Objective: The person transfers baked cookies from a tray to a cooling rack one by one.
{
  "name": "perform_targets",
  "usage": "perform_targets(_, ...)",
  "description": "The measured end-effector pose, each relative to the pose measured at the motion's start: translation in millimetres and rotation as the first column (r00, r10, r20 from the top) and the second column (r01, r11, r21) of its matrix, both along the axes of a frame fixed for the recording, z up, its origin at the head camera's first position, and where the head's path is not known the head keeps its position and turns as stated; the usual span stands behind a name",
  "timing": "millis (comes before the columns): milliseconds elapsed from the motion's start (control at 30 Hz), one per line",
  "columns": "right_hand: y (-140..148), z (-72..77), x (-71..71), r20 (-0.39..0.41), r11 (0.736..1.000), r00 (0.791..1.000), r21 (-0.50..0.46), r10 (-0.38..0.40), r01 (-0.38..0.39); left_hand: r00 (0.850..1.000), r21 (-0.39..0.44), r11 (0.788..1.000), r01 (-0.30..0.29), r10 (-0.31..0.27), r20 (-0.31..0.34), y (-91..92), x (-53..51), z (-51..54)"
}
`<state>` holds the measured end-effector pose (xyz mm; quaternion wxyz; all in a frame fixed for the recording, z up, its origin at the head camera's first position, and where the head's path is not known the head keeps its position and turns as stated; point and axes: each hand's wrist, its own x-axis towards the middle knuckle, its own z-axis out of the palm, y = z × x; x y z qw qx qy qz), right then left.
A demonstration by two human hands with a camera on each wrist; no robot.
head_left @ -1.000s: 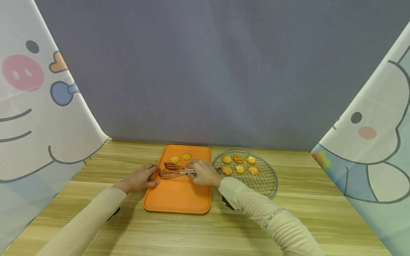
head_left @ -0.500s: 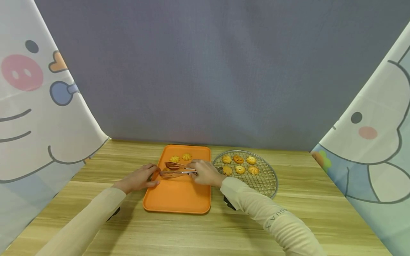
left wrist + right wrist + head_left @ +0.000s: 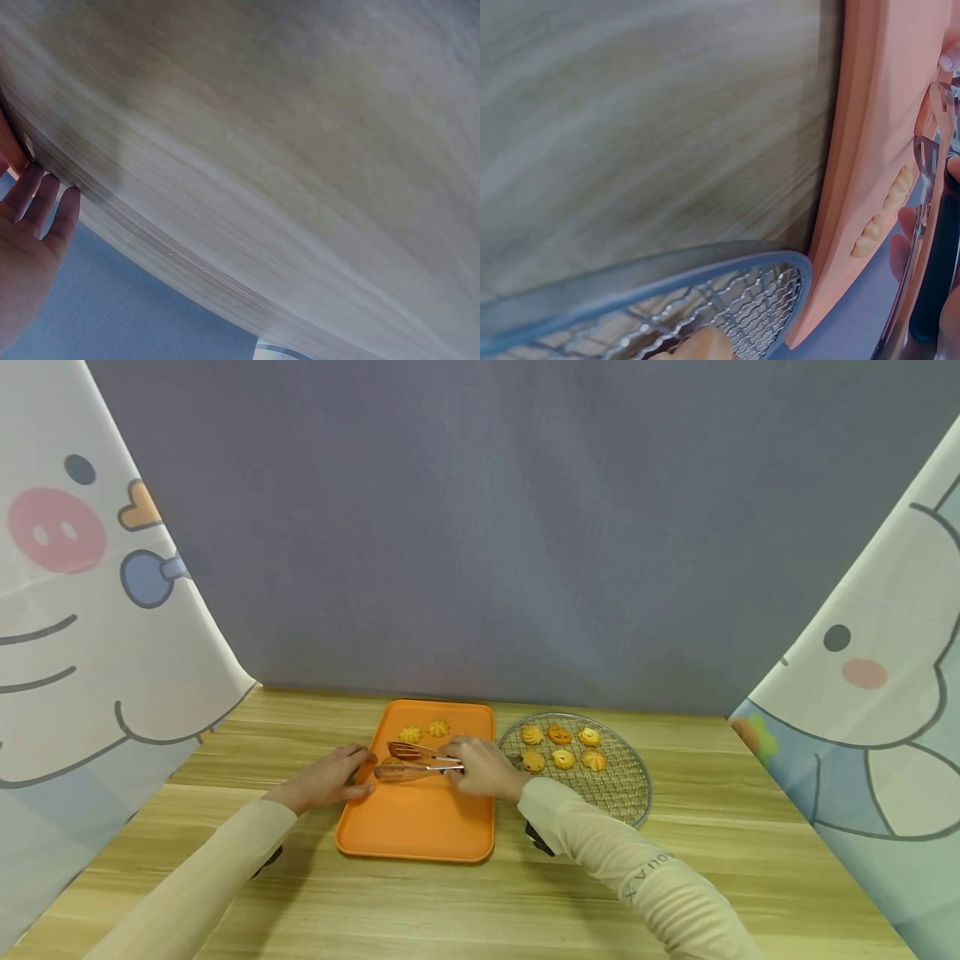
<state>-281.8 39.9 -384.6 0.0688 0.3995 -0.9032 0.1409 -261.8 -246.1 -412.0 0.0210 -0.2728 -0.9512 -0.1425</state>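
Tongs: over the orange tray (image 3: 416, 827), slightly toward twelve from its centre, slotted heads (image 3: 397, 772) pointing to nine. Tongs (image 3: 423, 768) look like thin metal to me; I'd guess light and springy, smooth parts slick. Best hold: the dark grip (image 3: 939, 262).

Right hand (image 3: 480, 768) at their three o'clock end, fingers wrapped round them. Tong arms apart; something golden between the heads, contact unclear from my station.

Left hand (image 3: 330, 777) at the tray's nine o'clock rim, fingers spread against it.

Two cookies (image 3: 438, 727) near twelve; probably brittle, so sides only, lightly. Wire rack (image 3: 600, 796) at three, bearing six more cookies (image 3: 563, 759).
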Motion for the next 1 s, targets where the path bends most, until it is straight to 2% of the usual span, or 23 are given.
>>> perform_targets(567, 8.2, -3.2, -1.4, 0.003, 0.998, 1.000, -0.052, 0.020, -0.020, 1.000, -0.010, 1.000, -0.005, 0.005, -0.013, -0.3, -1.3, -2.1)
perform_targets(1000, 7.9, -3.5, -1.0, 0.004, 0.999, 1.000, -0.047, 0.025, -0.024, 1.000, 0.005, 1.000, -0.002, 0.002, -0.007, 0.1, -0.6, -1.4)
